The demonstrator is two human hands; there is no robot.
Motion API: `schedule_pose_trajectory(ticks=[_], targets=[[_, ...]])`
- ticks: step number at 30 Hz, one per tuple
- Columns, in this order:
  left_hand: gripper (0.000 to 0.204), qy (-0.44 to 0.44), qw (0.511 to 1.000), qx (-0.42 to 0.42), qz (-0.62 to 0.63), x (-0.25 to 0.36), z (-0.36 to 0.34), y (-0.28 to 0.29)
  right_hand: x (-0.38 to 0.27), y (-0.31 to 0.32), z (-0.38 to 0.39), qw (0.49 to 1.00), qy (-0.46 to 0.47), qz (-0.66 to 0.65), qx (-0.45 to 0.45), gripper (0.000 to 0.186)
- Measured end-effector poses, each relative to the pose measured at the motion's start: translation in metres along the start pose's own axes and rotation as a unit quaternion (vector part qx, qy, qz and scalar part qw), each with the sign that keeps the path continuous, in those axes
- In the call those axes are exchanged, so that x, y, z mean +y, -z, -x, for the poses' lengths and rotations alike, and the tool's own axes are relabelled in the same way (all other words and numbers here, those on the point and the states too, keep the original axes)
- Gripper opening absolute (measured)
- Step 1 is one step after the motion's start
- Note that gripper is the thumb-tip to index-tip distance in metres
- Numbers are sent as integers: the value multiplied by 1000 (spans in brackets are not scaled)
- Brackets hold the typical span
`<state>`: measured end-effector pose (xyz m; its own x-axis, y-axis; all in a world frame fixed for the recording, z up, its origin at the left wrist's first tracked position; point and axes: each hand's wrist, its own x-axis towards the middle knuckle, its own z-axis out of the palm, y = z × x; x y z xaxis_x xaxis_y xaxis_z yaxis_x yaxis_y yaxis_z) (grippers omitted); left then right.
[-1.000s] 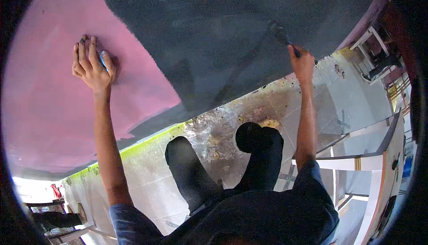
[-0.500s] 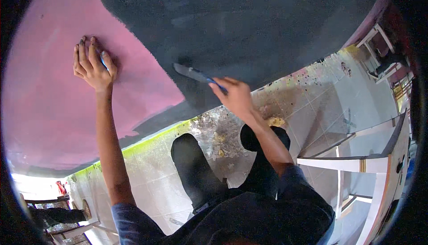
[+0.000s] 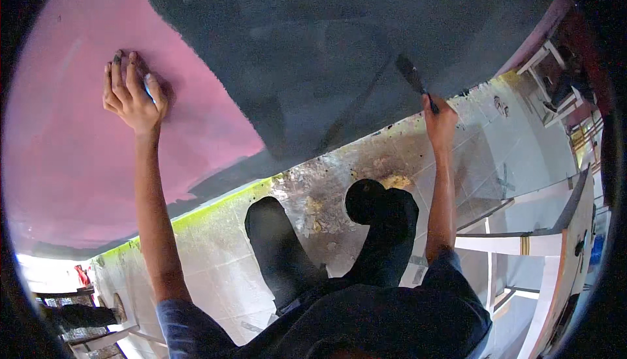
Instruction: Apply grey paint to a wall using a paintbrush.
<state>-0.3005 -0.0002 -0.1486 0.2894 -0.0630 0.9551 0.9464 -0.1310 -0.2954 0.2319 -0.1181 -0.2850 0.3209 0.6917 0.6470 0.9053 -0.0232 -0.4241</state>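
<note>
A wall fills the upper view, its left part pink [image 3: 72,143] and the rest painted dark grey [image 3: 307,52]. My left hand [image 3: 134,98] rests against the pink part, fingers bent. Between its thumb and forefinger shows a small blue-and-white thing [image 3: 151,89]; most of it is hidden by the hand. In my right hand [image 3: 441,123] is a flat-bladed putty knife [image 3: 410,75], gripped by its handle. Its dark blade points up and left over the grey paint; whether it touches the wall I cannot tell. A dark streak [image 3: 366,98] slants down the grey area left of the blade.
Flakes and crumbs of debris [image 3: 313,205] lie on the stained tile floor [image 3: 215,245] by my knees. A yellow-green strip [image 3: 222,207] runs along the wall's foot. White furniture [image 3: 516,244] stands close at the right, and a white chair [image 3: 555,91] farther off. At lower left is someone's leg [image 3: 85,318].
My right hand has swung to the right with the putty knife, whose blade now points more upward, farther along the grey wall. My left hand stays at nearly the same place on the pink part.
</note>
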Motion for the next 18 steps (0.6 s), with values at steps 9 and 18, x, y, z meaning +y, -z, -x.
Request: schedule_pose_trajectory(ticks=[9,18], targets=[[38,-2,1000,2,9,-3,4,-1,-184,-50,73,953,89,-253,-141,28],[38,3,1000,0,17,-4,2,-1,-89,-78,40,989,37,-113,-88,29]])
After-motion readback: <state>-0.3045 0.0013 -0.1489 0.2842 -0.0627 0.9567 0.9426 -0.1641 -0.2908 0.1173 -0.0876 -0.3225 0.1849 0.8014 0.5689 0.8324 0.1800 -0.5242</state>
